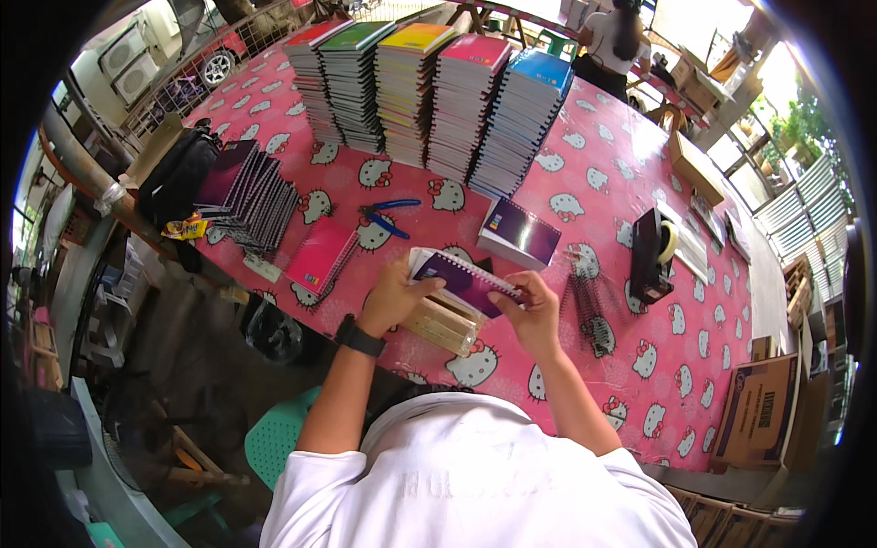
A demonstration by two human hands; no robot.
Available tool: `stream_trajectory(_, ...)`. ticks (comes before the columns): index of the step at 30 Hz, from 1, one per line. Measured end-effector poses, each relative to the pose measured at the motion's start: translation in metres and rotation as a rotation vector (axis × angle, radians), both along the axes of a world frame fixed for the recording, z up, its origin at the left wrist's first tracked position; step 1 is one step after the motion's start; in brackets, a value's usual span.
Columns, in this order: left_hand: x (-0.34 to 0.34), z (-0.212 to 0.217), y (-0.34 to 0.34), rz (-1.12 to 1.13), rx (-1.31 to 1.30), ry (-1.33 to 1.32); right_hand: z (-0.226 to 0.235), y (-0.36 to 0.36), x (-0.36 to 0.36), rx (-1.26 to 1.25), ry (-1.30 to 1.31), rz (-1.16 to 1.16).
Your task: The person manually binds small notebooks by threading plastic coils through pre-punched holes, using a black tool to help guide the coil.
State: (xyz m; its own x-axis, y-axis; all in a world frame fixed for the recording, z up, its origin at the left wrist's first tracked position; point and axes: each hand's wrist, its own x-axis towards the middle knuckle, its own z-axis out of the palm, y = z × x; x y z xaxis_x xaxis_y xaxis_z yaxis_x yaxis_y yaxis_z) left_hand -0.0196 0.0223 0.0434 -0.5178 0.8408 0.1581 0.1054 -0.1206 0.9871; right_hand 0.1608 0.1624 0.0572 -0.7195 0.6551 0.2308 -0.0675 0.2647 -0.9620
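The purple notebook [468,281] is between the person's two hands, held over the near side of the desk [566,393], its row of binding holes along the far long edge. The left hand [402,294] has closed on its left end, the thumb lying across the cover and the fingers mostly hidden behind; the right hand [528,309] pinches the right end, its thumb pressed on the cover close to the holes. Just to the near side of the notebook is a wooden block [443,326] – whether the two touch, I cannot tell. Beyond the right end of the held notebook sits a short purple-topped stack [521,233], and right of the right hand lies a loose heap of black coils [598,315], with a tape dispenser [653,256] farther right. Far and to the left of the hands are blue-handled pliers [391,219], handles spread; a pink notebook [324,256] lies left of the left hand, and a slanting pile of dark notebooks [247,201] stands farther left beside a black bag [178,173]. Across the far side rise five tall stacks – red [317,91], green [354,87], yellow [406,91], pink [464,110] and blue [519,119], from left to right.
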Motion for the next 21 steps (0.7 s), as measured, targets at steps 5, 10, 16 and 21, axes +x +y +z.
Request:
stream_trajectory(5,-0.012,-0.012,-0.022,-0.070,-0.033,0.017,-0.037,-0.008,0.007,0.223,-0.077,0.075)
stream_trajectory(10,-0.046,-0.022,-0.037,-0.056,-0.061,-0.049,-0.037,-0.020,-0.014,0.417,-0.104,0.060)
stream_trajectory(16,-0.056,-0.030,-0.034,-0.129,-0.139,-0.214,-0.042,-0.030,-0.018,0.417,-0.086,0.035)
stream_trajectory(21,-0.073,-0.102,-0.047,-0.087,-0.211,-0.248,-0.050,-0.034,-0.021,0.278,-0.062,0.030)
